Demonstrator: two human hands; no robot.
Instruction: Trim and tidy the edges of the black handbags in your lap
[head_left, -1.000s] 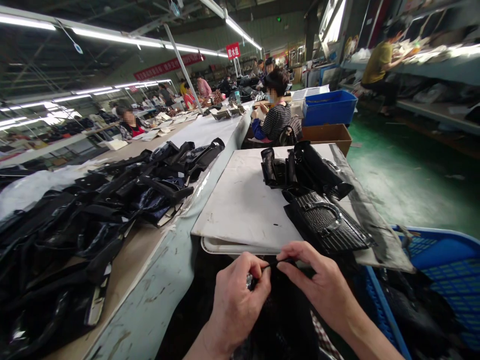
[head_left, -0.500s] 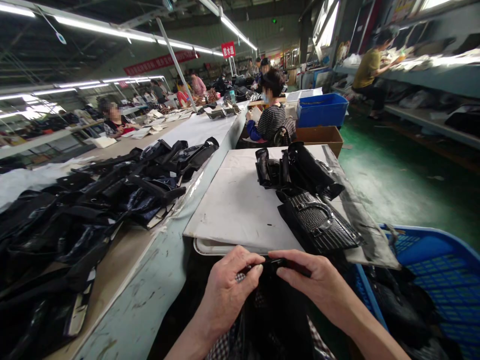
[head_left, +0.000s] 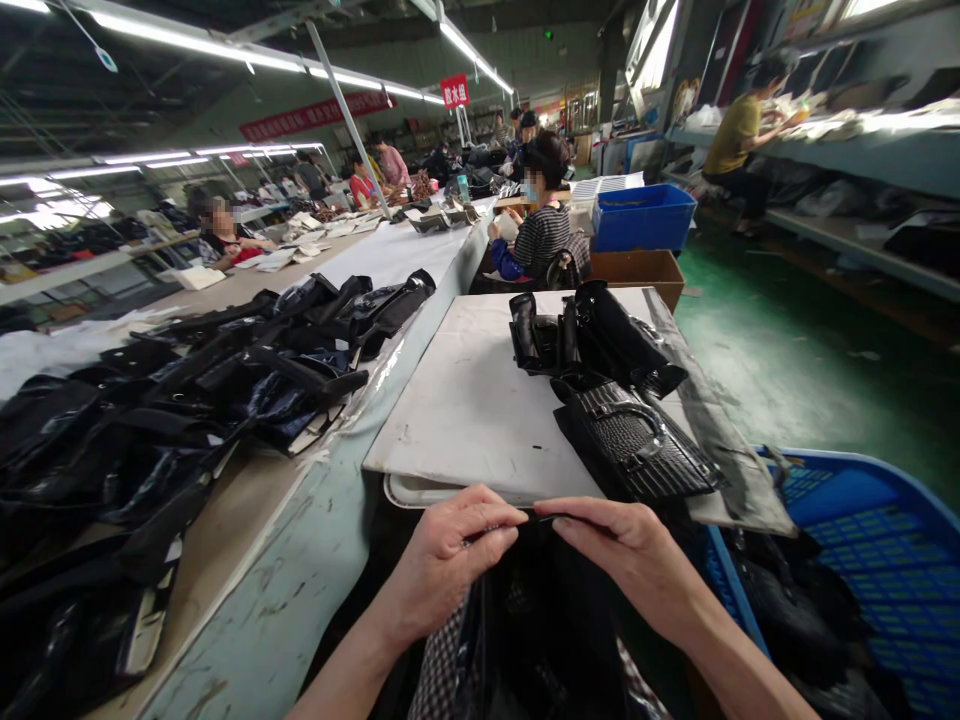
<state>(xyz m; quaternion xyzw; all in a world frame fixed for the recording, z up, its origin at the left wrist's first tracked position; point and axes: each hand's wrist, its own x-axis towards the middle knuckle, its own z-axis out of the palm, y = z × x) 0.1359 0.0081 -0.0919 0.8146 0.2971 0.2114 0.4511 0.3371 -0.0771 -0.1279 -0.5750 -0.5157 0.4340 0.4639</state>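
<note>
Both my hands pinch the upper edge of a black bag piece (head_left: 547,620) that hangs down over my lap. My left hand (head_left: 454,560) grips that edge from the left, thumb below and fingers on top. A short way to the right, my right hand (head_left: 630,555) holds the same edge between thumb and fingers. The lower part of the piece is dark and hard to make out. Just beyond my hands is a white-covered board (head_left: 465,400), and on its right side lies a black crocodile-textured handbag (head_left: 637,440) with other black bag parts (head_left: 615,330) behind it.
A long table (head_left: 285,560) on the left carries a heap of black bag pieces (head_left: 202,400). At my right stands a blue plastic basket (head_left: 885,540) holding black pieces. Farther off are a seated person (head_left: 551,235), a blue bin (head_left: 643,215) and a cardboard box (head_left: 637,272).
My hands have shifted slightly, and the held edge is now flatter and thinner between my fingertips. The view has moved a little. Both hands keep their grip.
</note>
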